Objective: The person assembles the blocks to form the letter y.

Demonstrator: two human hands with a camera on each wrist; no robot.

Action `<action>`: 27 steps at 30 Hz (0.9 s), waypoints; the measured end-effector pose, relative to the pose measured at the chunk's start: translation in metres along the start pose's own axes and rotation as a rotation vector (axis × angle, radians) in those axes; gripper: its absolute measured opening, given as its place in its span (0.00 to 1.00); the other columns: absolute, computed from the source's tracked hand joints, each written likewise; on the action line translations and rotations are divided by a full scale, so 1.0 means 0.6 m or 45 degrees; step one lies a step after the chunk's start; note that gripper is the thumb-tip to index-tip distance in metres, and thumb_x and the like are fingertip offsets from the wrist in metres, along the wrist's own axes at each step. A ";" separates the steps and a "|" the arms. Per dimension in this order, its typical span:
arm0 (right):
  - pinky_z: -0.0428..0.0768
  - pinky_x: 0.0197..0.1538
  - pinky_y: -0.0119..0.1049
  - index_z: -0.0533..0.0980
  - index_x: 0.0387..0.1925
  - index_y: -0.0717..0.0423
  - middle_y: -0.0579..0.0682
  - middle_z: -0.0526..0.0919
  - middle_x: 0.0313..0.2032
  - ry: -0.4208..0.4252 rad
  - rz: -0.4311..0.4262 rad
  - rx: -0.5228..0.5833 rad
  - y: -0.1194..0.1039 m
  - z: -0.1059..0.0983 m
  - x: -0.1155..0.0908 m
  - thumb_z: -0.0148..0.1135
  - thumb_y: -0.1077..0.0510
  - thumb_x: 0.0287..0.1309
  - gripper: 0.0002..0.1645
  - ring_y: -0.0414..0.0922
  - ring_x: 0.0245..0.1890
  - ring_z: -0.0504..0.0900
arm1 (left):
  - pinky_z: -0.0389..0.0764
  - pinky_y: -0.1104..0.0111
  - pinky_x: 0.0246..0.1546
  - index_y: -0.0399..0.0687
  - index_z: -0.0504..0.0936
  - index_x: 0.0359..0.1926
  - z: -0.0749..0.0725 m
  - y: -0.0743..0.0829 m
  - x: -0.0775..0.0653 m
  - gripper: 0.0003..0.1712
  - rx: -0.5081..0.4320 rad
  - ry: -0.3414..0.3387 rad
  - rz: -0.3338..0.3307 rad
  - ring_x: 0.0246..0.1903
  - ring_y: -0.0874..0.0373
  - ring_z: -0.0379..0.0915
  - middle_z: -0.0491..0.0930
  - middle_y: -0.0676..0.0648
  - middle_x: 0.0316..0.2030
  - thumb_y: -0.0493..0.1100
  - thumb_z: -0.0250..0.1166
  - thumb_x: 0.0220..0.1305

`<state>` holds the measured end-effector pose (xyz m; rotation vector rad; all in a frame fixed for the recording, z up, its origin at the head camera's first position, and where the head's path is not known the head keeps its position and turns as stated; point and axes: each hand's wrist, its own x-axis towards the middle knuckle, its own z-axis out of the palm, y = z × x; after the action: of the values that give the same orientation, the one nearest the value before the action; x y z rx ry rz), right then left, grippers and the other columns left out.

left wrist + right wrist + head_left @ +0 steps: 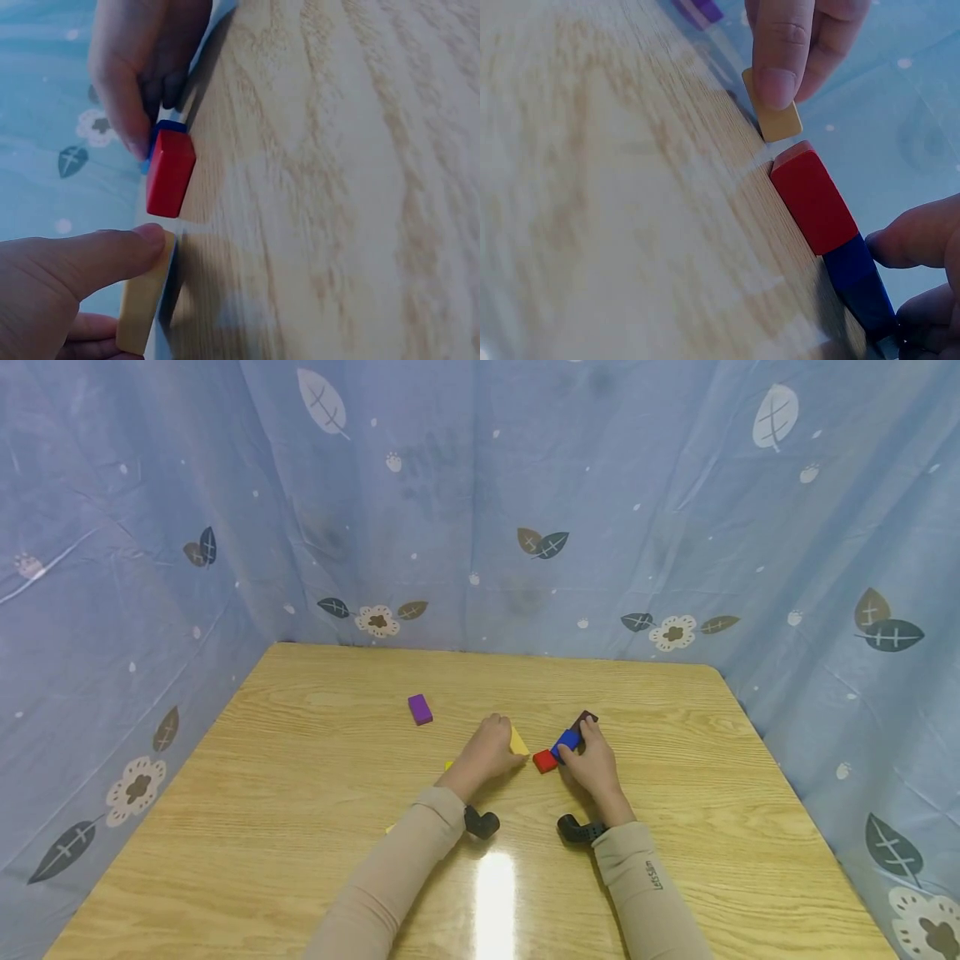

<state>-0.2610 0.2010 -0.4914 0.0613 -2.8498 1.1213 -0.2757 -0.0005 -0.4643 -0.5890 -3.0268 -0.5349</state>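
My left hand (489, 752) pinches a pale yellow block (518, 742) between thumb and fingers; in the left wrist view the thumb lies on the block's (146, 300) edge. Just to its right a red block (545, 762) rests on the table, a small gap from the yellow one. The red block touches a blue block (566, 742), and a dark brown block (585, 718) continues the slanted row. My right hand (596, 764) grips the blue block, thumb at its near side, fingers by the dark block. The fingers partly hide both.
A purple block (420, 709) lies apart at the back left of the wooden table (300, 760). Two yellow pieces peek out beside the left arm, one near the wrist (448, 765), one by the sleeve (390, 829). A blue patterned curtain (480, 510) hangs behind the table.
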 end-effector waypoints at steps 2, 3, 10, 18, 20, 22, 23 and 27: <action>0.50 0.72 0.53 0.53 0.68 0.73 0.65 0.48 0.72 0.001 0.001 -0.001 0.000 0.000 -0.001 0.58 0.53 0.60 0.43 0.61 0.72 0.46 | 0.73 0.62 0.54 0.33 0.74 0.46 0.001 0.001 -0.001 0.33 0.002 0.003 0.005 0.44 0.52 0.71 0.74 0.42 0.40 0.55 0.72 0.51; 0.50 0.72 0.53 0.53 0.68 0.73 0.65 0.48 0.72 0.001 0.001 0.001 0.000 0.000 -0.001 0.58 0.53 0.60 0.44 0.61 0.72 0.46 | 0.73 0.62 0.55 0.33 0.74 0.46 0.001 0.002 -0.001 0.33 0.005 0.007 0.009 0.44 0.52 0.71 0.74 0.42 0.40 0.55 0.72 0.51; 0.51 0.72 0.53 0.53 0.68 0.73 0.66 0.49 0.71 0.008 -0.006 -0.006 0.001 0.002 0.000 0.58 0.53 0.60 0.43 0.61 0.72 0.47 | 0.74 0.63 0.52 0.33 0.74 0.46 0.003 0.004 -0.002 0.33 0.001 0.006 0.015 0.43 0.52 0.70 0.74 0.43 0.40 0.56 0.72 0.51; 0.52 0.71 0.55 0.52 0.68 0.73 0.67 0.49 0.71 0.025 -0.021 -0.007 0.003 0.003 0.001 0.58 0.53 0.60 0.44 0.62 0.72 0.47 | 0.72 0.62 0.58 0.33 0.75 0.47 0.005 0.005 0.000 0.36 0.014 0.023 0.053 0.43 0.52 0.72 0.75 0.42 0.40 0.59 0.71 0.50; 0.52 0.71 0.55 0.52 0.68 0.73 0.67 0.49 0.71 0.025 -0.023 -0.011 0.003 0.003 0.002 0.58 0.54 0.60 0.44 0.62 0.72 0.47 | 0.74 0.63 0.54 0.33 0.75 0.46 0.004 0.005 0.000 0.36 0.014 0.029 0.055 0.42 0.53 0.71 0.75 0.43 0.39 0.60 0.71 0.50; 0.53 0.71 0.55 0.52 0.68 0.73 0.67 0.49 0.71 0.025 -0.023 -0.011 0.003 0.003 0.002 0.58 0.54 0.60 0.44 0.62 0.72 0.47 | 0.76 0.64 0.49 0.34 0.75 0.46 0.004 0.006 0.000 0.36 0.009 0.032 0.051 0.39 0.54 0.70 0.75 0.43 0.38 0.61 0.71 0.49; 0.53 0.71 0.55 0.52 0.68 0.73 0.67 0.49 0.71 0.023 -0.022 -0.012 0.003 0.003 0.003 0.58 0.54 0.60 0.44 0.62 0.71 0.47 | 0.76 0.65 0.47 0.34 0.75 0.45 0.004 0.006 0.000 0.36 0.003 0.031 0.047 0.39 0.55 0.70 0.74 0.44 0.38 0.61 0.71 0.49; 0.52 0.71 0.54 0.52 0.68 0.73 0.66 0.49 0.71 0.016 -0.015 -0.016 0.002 0.002 0.003 0.58 0.54 0.60 0.44 0.61 0.72 0.47 | 0.76 0.66 0.44 0.35 0.75 0.45 0.005 0.008 0.000 0.36 -0.007 0.026 0.034 0.37 0.56 0.69 0.73 0.44 0.37 0.61 0.71 0.48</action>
<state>-0.2630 0.2009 -0.4929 0.0693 -2.8413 1.0975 -0.2740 0.0043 -0.4654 -0.6191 -2.9951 -0.5451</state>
